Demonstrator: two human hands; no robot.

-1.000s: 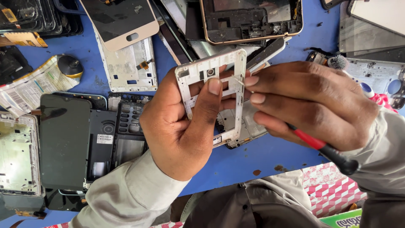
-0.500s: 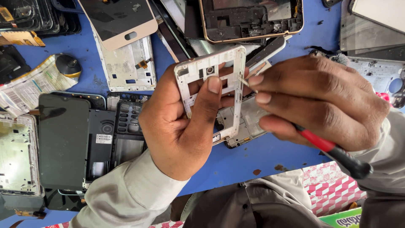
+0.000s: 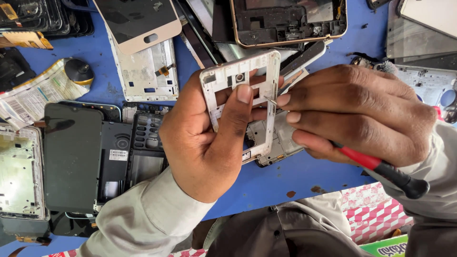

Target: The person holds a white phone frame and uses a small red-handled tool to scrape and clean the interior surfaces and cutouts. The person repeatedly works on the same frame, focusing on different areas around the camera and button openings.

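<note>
My left hand [image 3: 209,138] grips a white plastic phone frame [image 3: 266,76], thumb pressed across its front, holding it upright above the blue table [image 3: 281,183]. My right hand [image 3: 357,114] holds a screwdriver with a red and black handle [image 3: 381,167]. Its thin metal tip [image 3: 272,100] touches the right edge of the white frame. Behind the frame, partly hidden, is a second phone body [image 3: 278,143] with circuit parts showing.
Phone parts crowd the table: a gold-rimmed phone chassis [image 3: 290,21] at the top, a white screen panel [image 3: 143,24], a dark phone [image 3: 71,162] and keypad frame [image 3: 145,138] at left, a paper packet [image 3: 33,95], grey parts [image 3: 423,81] at right.
My right hand has shifted slightly right and down, and the screwdriver tip now shows against the frame's right edge. The left hand and frame stay almost still.
</note>
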